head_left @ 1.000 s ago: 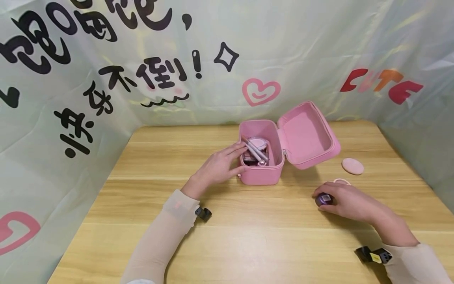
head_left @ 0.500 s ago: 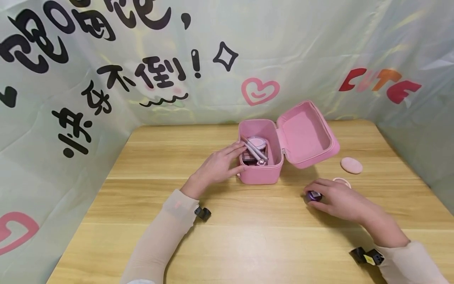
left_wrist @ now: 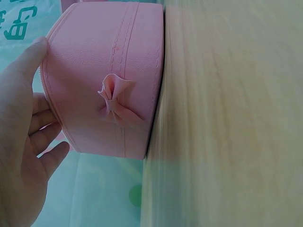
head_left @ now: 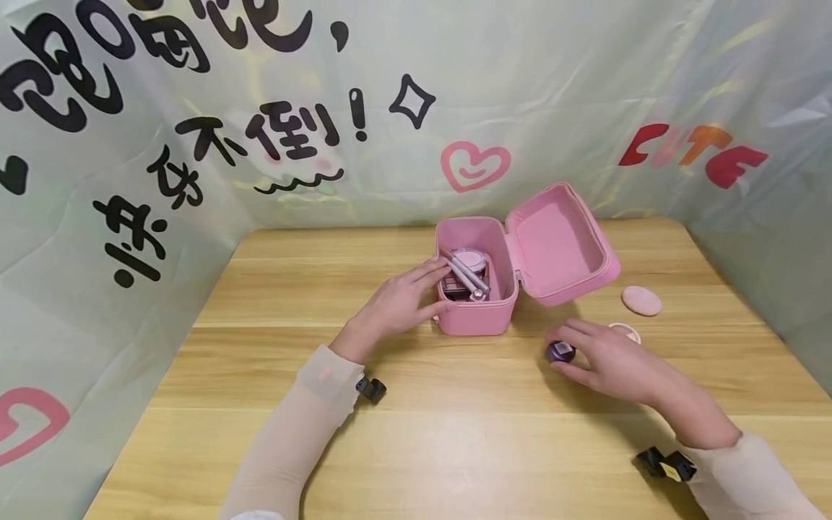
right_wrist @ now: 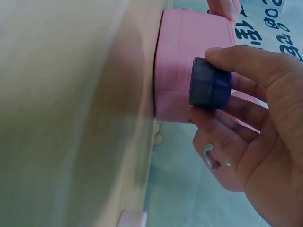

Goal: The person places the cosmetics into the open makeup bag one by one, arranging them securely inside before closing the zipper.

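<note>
A pink cosmetic case (head_left: 477, 321) stands at the back of the table, its lid (head_left: 562, 245) swung over to the right. Inside lie two makeup brushes (head_left: 463, 273), a round compact (head_left: 471, 258) and a dark palette (head_left: 454, 290). My left hand (head_left: 398, 312) touches the case's left rim with relaxed fingers; the left wrist view shows the thumb and fingertips along its zip edge, beside a pink bow (left_wrist: 113, 99). Thumb and fingers of my right hand (head_left: 611, 361) pinch a small dark purple jar (right_wrist: 208, 85) in front of the case, to its right. A pale label marks the jar's end.
To the right lies a pink oval puff (head_left: 641, 300). A pale ring-shaped item (head_left: 627, 331) is partly hidden behind my right hand. A printed cloth (head_left: 552, 87) hangs close behind the table (head_left: 312, 289).
My right hand has carried the purple jar leftward and slightly back, closer to the case. The left hand has stayed at the case's rim.
</note>
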Motion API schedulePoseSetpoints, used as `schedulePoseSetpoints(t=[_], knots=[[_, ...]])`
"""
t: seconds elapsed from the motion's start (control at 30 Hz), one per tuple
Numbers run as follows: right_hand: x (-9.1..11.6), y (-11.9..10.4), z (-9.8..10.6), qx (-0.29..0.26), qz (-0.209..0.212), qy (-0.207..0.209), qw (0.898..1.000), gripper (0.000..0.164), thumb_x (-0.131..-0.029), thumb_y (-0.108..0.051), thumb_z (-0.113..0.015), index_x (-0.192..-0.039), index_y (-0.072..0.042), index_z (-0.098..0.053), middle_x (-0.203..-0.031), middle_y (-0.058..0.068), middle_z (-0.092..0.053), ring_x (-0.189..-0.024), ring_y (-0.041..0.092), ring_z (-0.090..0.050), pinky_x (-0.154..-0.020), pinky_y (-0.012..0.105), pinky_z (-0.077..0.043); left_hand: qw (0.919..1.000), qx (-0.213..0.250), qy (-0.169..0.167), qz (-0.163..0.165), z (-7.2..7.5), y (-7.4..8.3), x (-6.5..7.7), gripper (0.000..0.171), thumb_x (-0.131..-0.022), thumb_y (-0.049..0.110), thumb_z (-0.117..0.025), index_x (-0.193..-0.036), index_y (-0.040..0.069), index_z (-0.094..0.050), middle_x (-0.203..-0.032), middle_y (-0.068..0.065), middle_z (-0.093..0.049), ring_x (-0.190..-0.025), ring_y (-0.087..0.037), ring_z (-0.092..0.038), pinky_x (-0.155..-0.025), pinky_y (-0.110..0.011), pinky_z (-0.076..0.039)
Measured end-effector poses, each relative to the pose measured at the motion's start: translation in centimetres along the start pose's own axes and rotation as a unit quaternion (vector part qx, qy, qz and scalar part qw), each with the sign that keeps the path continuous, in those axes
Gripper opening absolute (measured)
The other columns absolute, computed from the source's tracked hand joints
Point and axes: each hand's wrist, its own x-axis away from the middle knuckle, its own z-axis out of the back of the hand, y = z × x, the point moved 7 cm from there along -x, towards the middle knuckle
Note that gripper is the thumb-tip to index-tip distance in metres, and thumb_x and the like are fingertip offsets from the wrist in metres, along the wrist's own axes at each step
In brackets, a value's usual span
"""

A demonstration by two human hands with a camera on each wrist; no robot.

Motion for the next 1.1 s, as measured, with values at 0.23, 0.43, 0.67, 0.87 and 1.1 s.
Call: schedulePoseSetpoints(t=[0.23,0.43,0.67,0.87,1.1], knots=[[-1.5,-1.0,0.5,0.003,0.018,-0.001,1.0,0.033,-0.079,-0.021,-0.081,-0.109,-0.017,-0.067,-0.099,-0.01,-0.059,-0.081,0.009,-0.059,-0.064,0.032,-0.054,1.0,0.008,0.001,-0.004,0.0,0.0,0.0,0.072,-0.094,0.056,-0.056,-0.148,0.01,-0.044,-0.154,-0.008,-0.037,-0.142,-0.022,-0.032,-0.113,-0.042,-0.033],[-3.4,-2.4,1.2,-0.021,0.074,0.021,0.997,0.031,-0.082,-0.018,-0.078,-0.111,-0.011,-0.068,-0.107,-0.003,-0.063,-0.094,0.015,-0.06,-0.076,0.038,-0.055,1.0,0.006,-0.001,-0.001,0.0,-0.1,0.1,0.071,-0.094,0.056,-0.056,-0.148,0.011,-0.043,-0.155,-0.007,-0.036,-0.142,-0.022,-0.032,-0.113,-0.043,-0.034],[-5.7,-3.4,2.2,-0.036,0.093,0.036,0.994,0.028,-0.09,-0.023,-0.072,-0.113,-0.01,-0.065,-0.108,-0.001,-0.063,-0.093,0.014,-0.061,-0.077,0.038,-0.056,1.0,0.006,0.0,0.003,0.0,-0.1,0.1,0.071,-0.094,0.058,-0.055,-0.149,0.013,-0.043,-0.155,-0.005,-0.036,-0.142,-0.021,-0.031,-0.112,-0.042,-0.034],[-7.6,-4.0,2.8,-0.042,0.111,0.055,0.991,0.025,-0.09,-0.025,-0.07,-0.108,-0.008,-0.064,-0.106,-0.002,-0.062,-0.09,0.014,-0.061,-0.073,0.037,-0.056,1.0,0.005,0.0,0.005,0.0,-0.1,0.0,0.072,-0.094,0.058,-0.055,-0.149,0.013,-0.043,-0.155,-0.006,-0.036,-0.142,-0.021,-0.031,-0.112,-0.042,-0.034],[-9.8,-4.1,3.1,-0.045,0.093,0.055,0.993,0.033,-0.079,-0.012,-0.079,-0.108,-0.007,-0.065,-0.108,0.001,-0.062,-0.09,0.017,-0.061,-0.075,0.039,-0.055,1.0,-0.001,-0.006,0.004,0.0,0.0,0.0,0.071,-0.095,0.057,-0.053,-0.149,0.011,-0.043,-0.156,-0.007,-0.035,-0.142,-0.022,-0.031,-0.111,-0.044,-0.035]])
